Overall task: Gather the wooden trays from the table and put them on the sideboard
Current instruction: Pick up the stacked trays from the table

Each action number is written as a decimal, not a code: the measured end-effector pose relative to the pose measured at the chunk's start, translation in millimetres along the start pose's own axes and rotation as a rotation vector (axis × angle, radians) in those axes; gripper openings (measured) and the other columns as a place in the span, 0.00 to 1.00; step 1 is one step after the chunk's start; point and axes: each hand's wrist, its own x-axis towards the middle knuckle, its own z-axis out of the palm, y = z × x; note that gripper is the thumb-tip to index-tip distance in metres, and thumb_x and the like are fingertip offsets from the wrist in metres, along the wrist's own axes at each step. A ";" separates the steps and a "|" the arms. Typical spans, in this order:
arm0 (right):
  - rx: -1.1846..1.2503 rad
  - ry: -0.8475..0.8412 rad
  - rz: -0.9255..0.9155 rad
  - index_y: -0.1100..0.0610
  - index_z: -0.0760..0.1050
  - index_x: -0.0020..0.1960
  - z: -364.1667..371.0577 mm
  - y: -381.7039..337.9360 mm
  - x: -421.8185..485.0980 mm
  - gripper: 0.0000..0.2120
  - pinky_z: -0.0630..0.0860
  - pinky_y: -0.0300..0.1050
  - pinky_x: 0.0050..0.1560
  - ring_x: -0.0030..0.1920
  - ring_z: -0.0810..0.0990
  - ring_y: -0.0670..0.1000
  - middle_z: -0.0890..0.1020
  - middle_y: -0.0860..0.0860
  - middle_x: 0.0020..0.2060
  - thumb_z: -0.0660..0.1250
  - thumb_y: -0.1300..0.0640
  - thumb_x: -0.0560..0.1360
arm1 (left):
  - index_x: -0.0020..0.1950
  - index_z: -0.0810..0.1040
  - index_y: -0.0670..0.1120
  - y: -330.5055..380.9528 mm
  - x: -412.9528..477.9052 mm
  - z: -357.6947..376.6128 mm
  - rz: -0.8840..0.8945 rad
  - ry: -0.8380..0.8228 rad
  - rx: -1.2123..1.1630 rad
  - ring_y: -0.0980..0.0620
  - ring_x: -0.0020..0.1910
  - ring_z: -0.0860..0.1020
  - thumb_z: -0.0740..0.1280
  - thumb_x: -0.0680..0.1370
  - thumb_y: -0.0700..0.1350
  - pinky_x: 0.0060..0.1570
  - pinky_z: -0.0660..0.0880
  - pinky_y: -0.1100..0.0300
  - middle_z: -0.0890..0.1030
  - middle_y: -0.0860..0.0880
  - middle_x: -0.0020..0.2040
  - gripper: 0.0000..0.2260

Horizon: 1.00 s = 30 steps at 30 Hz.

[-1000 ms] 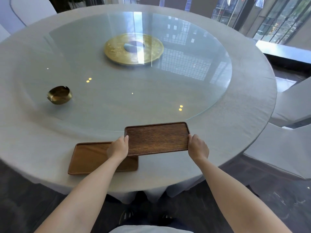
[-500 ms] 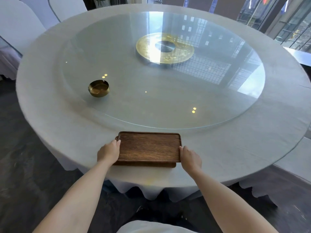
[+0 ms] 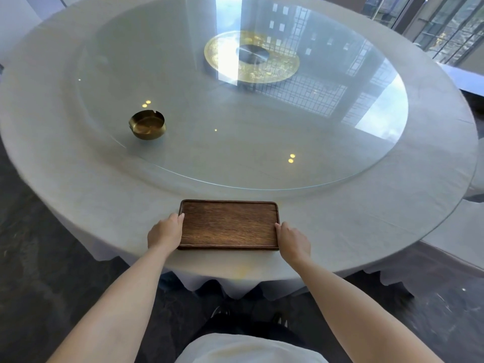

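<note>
A dark wooden tray (image 3: 229, 224) lies at the near edge of the round table (image 3: 91, 195), stacked squarely on a second tray whose front edge just shows beneath it. My left hand (image 3: 165, 234) grips the stack's left short side. At the right short side, my right hand (image 3: 293, 241) holds on the same way. The lower tray is almost wholly hidden by the top one.
A brass ashtray (image 3: 147, 124) stands on the glass turntable (image 3: 262, 153) to the far left. A gold disc (image 3: 251, 56) marks the turntable's centre. White-covered chairs stand at the right edge (image 3: 455, 229). Dark floor lies below the tablecloth.
The top tray moved left from overlapping the lower tray to sitting squarely on it. Both hands stayed on its short sides. My view shifted left and closer.
</note>
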 end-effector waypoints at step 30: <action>0.516 -0.144 0.284 0.60 0.68 0.48 6.3 -5.4 9.0 0.20 0.68 0.47 0.43 0.43 0.73 0.54 0.76 0.56 0.44 0.54 0.42 0.77 | 0.59 0.70 0.39 -0.4 2.4 6.9 -0.096 -0.186 -0.231 0.38 0.54 0.76 0.52 0.78 0.62 0.51 0.73 0.49 0.78 0.39 0.55 0.27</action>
